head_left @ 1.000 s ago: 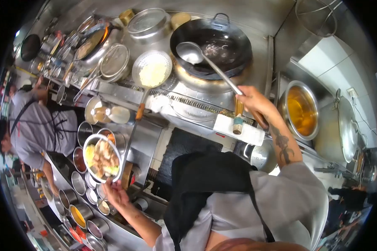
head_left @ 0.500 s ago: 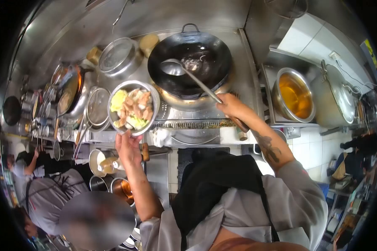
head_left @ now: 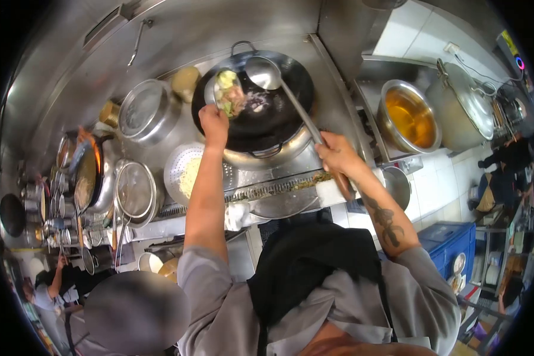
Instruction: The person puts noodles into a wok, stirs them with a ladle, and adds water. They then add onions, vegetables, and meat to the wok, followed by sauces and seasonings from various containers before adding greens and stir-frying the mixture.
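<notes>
My left hand (head_left: 214, 120) grips a metal bowl (head_left: 210, 90) and holds it tipped over the black wok (head_left: 273, 133). Pieces of meat and yellow-green cabbage (head_left: 227, 89) are at the bowl's mouth, facing down into the wok. My right hand (head_left: 336, 152) is closed round the long handle of a ladle (head_left: 263, 73). The ladle's cup is above the far part of the wok, to the right of the bowl. A small pale patch shows on the dark wok bottom.
A perforated strainer (head_left: 173, 168) with pale noodles sits left of the wok. Farther left are a wire sieve (head_left: 134, 193), a flaming wok (head_left: 104, 172) and a metal pot (head_left: 143, 113). On the right stand an oil bowl (head_left: 418, 121) and a lidded pot (head_left: 466, 113). Another person (head_left: 95, 320) is at lower left.
My left hand has moved the bowl forward and right, from beside the wok to over it, and tipped it. The ladle's cup has shifted up and right. The noodle strainer has come into view.
</notes>
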`<state>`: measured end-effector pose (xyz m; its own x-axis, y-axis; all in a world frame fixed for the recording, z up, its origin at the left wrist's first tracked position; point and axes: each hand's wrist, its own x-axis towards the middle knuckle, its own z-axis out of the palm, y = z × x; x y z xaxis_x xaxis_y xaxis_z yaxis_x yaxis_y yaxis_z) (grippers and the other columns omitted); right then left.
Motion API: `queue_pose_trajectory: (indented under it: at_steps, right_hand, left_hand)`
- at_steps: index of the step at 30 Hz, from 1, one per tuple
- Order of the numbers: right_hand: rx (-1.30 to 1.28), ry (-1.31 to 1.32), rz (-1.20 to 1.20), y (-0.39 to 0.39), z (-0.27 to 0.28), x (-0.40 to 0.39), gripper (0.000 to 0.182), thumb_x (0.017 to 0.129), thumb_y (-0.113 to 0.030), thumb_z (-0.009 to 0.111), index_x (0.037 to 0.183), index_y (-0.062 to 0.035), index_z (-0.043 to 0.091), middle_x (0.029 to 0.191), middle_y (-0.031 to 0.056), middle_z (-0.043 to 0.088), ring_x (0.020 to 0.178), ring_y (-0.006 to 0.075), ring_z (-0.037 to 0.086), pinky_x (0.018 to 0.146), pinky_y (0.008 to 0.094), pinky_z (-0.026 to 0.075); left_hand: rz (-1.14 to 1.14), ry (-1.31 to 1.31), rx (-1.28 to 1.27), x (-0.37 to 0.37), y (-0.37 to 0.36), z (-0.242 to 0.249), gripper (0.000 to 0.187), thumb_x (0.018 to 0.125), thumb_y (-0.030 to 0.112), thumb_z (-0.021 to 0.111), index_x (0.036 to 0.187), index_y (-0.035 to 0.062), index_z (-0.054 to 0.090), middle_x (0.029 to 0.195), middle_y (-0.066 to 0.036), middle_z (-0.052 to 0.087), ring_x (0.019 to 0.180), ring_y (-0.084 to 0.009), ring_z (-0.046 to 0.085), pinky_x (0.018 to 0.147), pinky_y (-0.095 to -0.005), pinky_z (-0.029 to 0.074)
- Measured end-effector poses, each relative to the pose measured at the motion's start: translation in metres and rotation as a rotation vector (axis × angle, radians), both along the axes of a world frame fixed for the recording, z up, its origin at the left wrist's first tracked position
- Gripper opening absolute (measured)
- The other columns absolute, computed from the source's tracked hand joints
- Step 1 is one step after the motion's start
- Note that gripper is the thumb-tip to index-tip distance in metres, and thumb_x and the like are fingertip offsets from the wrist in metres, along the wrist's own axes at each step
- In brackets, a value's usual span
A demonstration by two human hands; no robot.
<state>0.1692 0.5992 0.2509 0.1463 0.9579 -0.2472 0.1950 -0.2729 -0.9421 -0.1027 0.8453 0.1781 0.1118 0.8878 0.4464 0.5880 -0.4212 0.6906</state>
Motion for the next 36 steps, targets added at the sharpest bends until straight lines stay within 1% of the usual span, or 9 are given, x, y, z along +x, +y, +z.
queue_pose_trajectory:
  at_steps: [3, 14, 16, 17, 22, 25, 28, 34, 36]
  right_hand:
    - [-0.025, 0.164, -0.049, 0.012, 0.01, -0.015, 0.015, 0.09, -0.015, 0.055, 0.084, -0.0017, 0.054, 0.065, 0.0021, 0.052, 0.05, 0.0124, 0.054, 0.045, 0.0277, 0.043]
    - [-0.148, 0.545, -0.125, 0.021, 0.038, 0.004, 0.01, 0.088, -0.008, 0.055, 0.098, -0.0046, 0.053, 0.069, 0.0018, 0.051, 0.046, 0.0097, 0.048, 0.038, 0.0254, 0.036]
    - [-0.155, 0.631, -0.126, 0.014, 0.042, 0.009, 0.016, 0.088, -0.007, 0.054, 0.103, -0.0045, 0.052, 0.069, 0.0018, 0.051, 0.046, 0.0099, 0.047, 0.038, 0.026, 0.036]
    - [-0.157, 0.609, -0.113, 0.012, 0.046, 0.007, 0.005, 0.083, -0.007, 0.055, 0.082, -0.006, 0.051, 0.066, 0.0003, 0.051, 0.046, 0.0096, 0.049, 0.039, 0.0275, 0.039]
    - [-0.066, 0.664, 0.026, -0.017, 0.06, 0.019, 0.028, 0.088, -0.008, 0.057, 0.114, -0.0037, 0.051, 0.069, 0.0015, 0.05, 0.046, 0.0103, 0.048, 0.039, 0.027, 0.039]
    - [0.045, 0.712, 0.146, -0.047, 0.05, 0.034, 0.041, 0.091, -0.01, 0.058, 0.129, -0.0046, 0.047, 0.07, 0.0018, 0.05, 0.045, 0.0105, 0.047, 0.04, 0.0268, 0.039]
    - [-0.024, 0.741, 0.202, -0.07, 0.03, 0.048, 0.041, 0.093, -0.01, 0.056, 0.132, -0.0064, 0.045, 0.07, 0.0011, 0.048, 0.044, 0.0094, 0.045, 0.04, 0.0257, 0.039]
    - [-0.206, 0.74, 0.357, -0.088, 0.026, 0.049, 0.042, 0.092, -0.009, 0.056, 0.132, -0.0059, 0.044, 0.066, 0.0012, 0.046, 0.041, 0.0084, 0.042, 0.039, 0.0259, 0.037]
    - [-0.196, 0.718, 0.418, -0.096, 0.024, 0.043, 0.045, 0.091, -0.009, 0.056, 0.134, -0.0048, 0.043, 0.064, 0.0005, 0.043, 0.037, 0.0081, 0.038, 0.037, 0.0253, 0.034]
  left_hand:
    - [-0.006, 0.171, 0.255, 0.03, 0.017, -0.017, 0.016, 0.082, 0.002, 0.055, 0.096, -0.0044, 0.06, 0.115, -0.037, 0.047, 0.099, -0.0501, 0.052, 0.086, -0.0472, 0.046]
    - [0.04, 0.171, 0.327, 0.03, 0.038, 0.009, 0.016, 0.081, 0.0, 0.056, 0.097, -0.0037, 0.056, 0.127, -0.038, 0.04, 0.109, -0.0512, 0.049, 0.091, -0.0485, 0.043]
    - [0.056, 0.155, 0.241, 0.02, 0.034, 0.014, 0.016, 0.08, 0.0, 0.056, 0.096, -0.0048, 0.055, 0.124, -0.04, 0.042, 0.112, -0.0527, 0.045, 0.095, -0.0482, 0.041]
    - [0.024, 0.148, 0.288, 0.025, 0.023, 0.014, 0.016, 0.08, 0.0, 0.057, 0.096, -0.0051, 0.055, 0.123, -0.04, 0.042, 0.112, -0.0532, 0.044, 0.095, -0.048, 0.04]
    - [0.112, 0.113, 0.287, 0.02, -0.003, 0.016, 0.008, 0.08, 0.0, 0.058, 0.082, -0.0052, 0.052, 0.095, -0.03, 0.056, 0.096, -0.0444, 0.056, 0.087, -0.0452, 0.047]
    - [0.103, -0.459, -0.202, 0.011, -0.028, 0.022, 0.011, 0.084, 0.002, 0.059, 0.078, -0.0018, 0.051, 0.085, -0.02, 0.058, 0.082, -0.0311, 0.063, 0.072, -0.0392, 0.054]
    - [0.157, -1.078, -0.275, 0.024, -0.073, 0.037, 0.008, 0.087, 0.005, 0.061, 0.089, 0.0008, 0.054, 0.094, -0.014, 0.061, 0.081, -0.0189, 0.063, 0.074, -0.0349, 0.058]
    - [-0.026, -1.446, -0.42, 0.017, -0.173, 0.021, 0.018, 0.087, 0.006, 0.059, 0.103, -0.0005, 0.053, 0.102, -0.013, 0.061, 0.094, -0.0243, 0.061, 0.086, -0.0396, 0.055]
    - [0.034, -1.556, -0.457, 0.008, -0.225, 0.034, 0.018, 0.088, 0.003, 0.057, 0.106, 0.0017, 0.052, 0.101, -0.014, 0.061, 0.086, -0.0233, 0.063, 0.078, -0.0359, 0.058]
